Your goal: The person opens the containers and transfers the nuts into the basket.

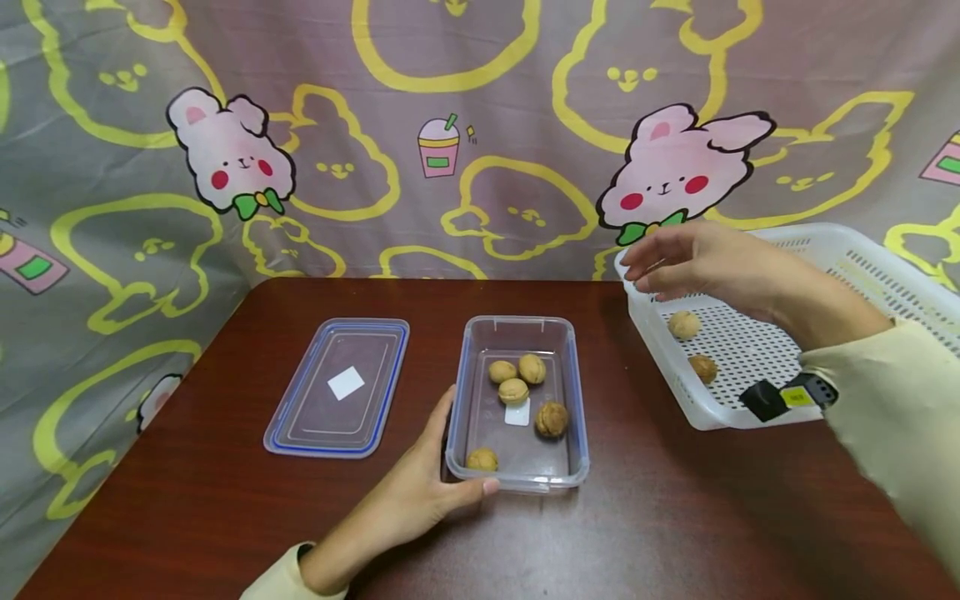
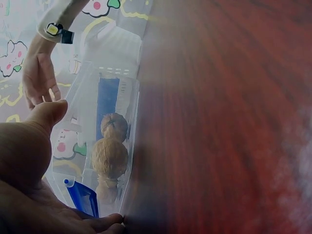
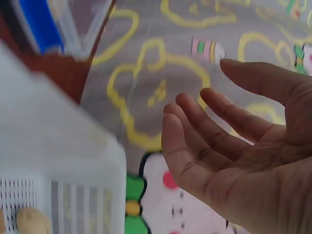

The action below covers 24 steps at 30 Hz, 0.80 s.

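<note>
My left hand [image 1: 420, 487] holds the near left corner of a clear plastic container [image 1: 480, 333], its thumb along the near rim and its fingers at the left wall. Several walnuts [image 1: 513, 391] lie inside the container, beside a small white square on its floor. My right hand [image 1: 720, 271] is raised over the back left part of a white plastic basket [image 1: 671, 379]. Its fingers [image 3: 183, 146] are loosely bent with nothing between them, as the right wrist view shows. Two walnuts [image 1: 683, 325] are visible on the basket's perforated floor; the right forearm hides part of it.
A clear lid [image 1: 307, 417] with a blue seal lies flat on the dark red-brown table [image 1: 217, 417], left of the container. A patterned cloth [image 1: 525, 50] hangs behind the table and along its left side.
</note>
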Available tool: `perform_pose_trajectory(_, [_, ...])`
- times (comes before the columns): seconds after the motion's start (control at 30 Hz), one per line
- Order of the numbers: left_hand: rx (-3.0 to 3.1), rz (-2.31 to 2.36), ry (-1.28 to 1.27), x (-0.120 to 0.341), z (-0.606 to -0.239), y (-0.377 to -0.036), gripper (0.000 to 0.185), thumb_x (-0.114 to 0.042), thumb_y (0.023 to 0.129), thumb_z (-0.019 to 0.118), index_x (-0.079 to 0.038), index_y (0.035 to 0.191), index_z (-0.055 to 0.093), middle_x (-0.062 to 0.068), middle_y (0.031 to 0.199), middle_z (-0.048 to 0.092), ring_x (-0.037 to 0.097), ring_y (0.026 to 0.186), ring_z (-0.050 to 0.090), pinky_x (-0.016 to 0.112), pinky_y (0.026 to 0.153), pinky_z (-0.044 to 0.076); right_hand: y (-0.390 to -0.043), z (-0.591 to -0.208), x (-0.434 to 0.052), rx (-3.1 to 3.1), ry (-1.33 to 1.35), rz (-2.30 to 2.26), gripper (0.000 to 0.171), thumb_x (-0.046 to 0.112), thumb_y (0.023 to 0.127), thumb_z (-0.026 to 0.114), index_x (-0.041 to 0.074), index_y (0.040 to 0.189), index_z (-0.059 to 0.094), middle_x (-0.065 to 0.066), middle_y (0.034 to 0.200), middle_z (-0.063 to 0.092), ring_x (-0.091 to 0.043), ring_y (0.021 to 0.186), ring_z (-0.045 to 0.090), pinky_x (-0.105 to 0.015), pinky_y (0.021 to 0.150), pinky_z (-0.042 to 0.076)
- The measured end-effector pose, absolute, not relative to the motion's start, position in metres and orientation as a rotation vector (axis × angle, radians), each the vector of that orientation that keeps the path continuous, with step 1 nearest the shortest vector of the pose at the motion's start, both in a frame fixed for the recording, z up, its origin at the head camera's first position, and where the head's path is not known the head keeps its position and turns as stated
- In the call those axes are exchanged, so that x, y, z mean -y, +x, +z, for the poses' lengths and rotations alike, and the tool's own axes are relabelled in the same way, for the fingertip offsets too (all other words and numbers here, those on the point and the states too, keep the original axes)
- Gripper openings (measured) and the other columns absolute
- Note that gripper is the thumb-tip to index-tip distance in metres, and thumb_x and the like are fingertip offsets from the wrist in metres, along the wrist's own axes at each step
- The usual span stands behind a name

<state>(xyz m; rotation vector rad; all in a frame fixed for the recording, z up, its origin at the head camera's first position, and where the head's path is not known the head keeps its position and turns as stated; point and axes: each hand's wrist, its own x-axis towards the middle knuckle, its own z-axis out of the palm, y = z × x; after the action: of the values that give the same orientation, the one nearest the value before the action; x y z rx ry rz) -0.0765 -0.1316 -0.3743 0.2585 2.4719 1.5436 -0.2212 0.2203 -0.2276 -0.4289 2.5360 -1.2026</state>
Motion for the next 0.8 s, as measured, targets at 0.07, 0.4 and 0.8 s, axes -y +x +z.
perform_pose_trajectory(0.07, [-2.465,1.547,0.267,0.132,-0.374,-0.076,0.116,-0.033,0.083,0.090,-0.027,0.169,0.013,0.017,0.157,0.050,0.031,0.138,0.052,0.060,0.116,0.037,-0.212,-0.229,-0.210,-2.501,-0.464,-1.213,0.039,0.014,0.100,0.071,0.003,0.135,0.062,-0.011,0.125,0.067,-0.020,0.107,0.068,-0.027,0.091,0.059])
perform_pose_trajectory(0.4, [-2.448,1.563,0.294,0.132,-0.375,-0.077,0.115,-0.031,0.084,0.090,-0.027,0.169,0.013,0.017,0.155,0.052,0.031,0.136,0.054,0.059,0.115,0.038,-0.177,-0.251,-0.158,-2.321,-0.644,-1.257,0.034,0.011,0.096,0.072,0.002,0.128,0.066,-0.012,0.124,0.071,-0.021,0.110,0.068,-0.034,0.094,0.057])
perform_pose_trajectory(0.8, [-2.439,1.544,0.322,0.134,-0.378,-0.079,0.117,-0.032,0.085,0.089,-0.028,0.169,0.008,0.017,0.158,0.049,0.030,0.135,0.055,0.057,0.115,0.039,-0.169,-0.300,-0.104,-2.091,-0.801,-1.230,0.030,0.004,0.091,0.070,-0.007,0.119,0.067,-0.020,0.113,0.072,-0.018,0.098,0.070,-0.033,0.081,0.059])
